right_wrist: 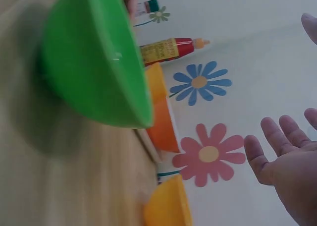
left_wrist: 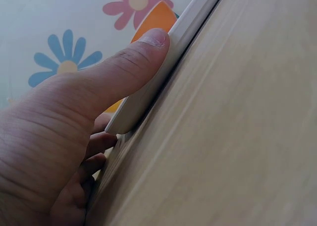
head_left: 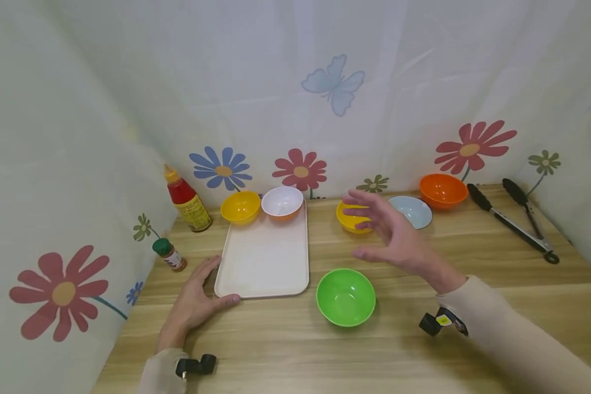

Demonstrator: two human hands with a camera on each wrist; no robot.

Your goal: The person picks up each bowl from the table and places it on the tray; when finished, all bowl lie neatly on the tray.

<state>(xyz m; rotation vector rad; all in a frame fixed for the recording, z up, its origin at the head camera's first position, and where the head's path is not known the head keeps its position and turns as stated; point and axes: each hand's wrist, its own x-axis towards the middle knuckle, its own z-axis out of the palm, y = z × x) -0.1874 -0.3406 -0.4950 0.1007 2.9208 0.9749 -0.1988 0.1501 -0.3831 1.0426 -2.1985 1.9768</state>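
My left hand (head_left: 194, 306) holds the near-left corner of a white rectangular tray (head_left: 263, 268). The thumb (left_wrist: 126, 67) lies along the tray's front rim in the left wrist view, with the other fingers at its left side. At the tray's far end are a yellow bowl (head_left: 241, 207) and a bowl with white inside and orange outside (head_left: 282, 202). My right hand (head_left: 396, 235) is raised over the table, fingers spread and holding nothing. Below and left of it stands a green bowl (head_left: 346, 298). Behind its fingers, another yellow bowl (head_left: 347, 219) is partly hidden.
A red sauce bottle (head_left: 189, 202) with yellow cap and a small green-lidded jar (head_left: 169, 254) stand on the left. Toward the back right are a pale blue dish (head_left: 413, 212), an orange bowl (head_left: 443, 190) and black-tipped tongs (head_left: 517, 227). A flowered curtain (head_left: 256, 109) borders the wooden table (head_left: 285, 350).
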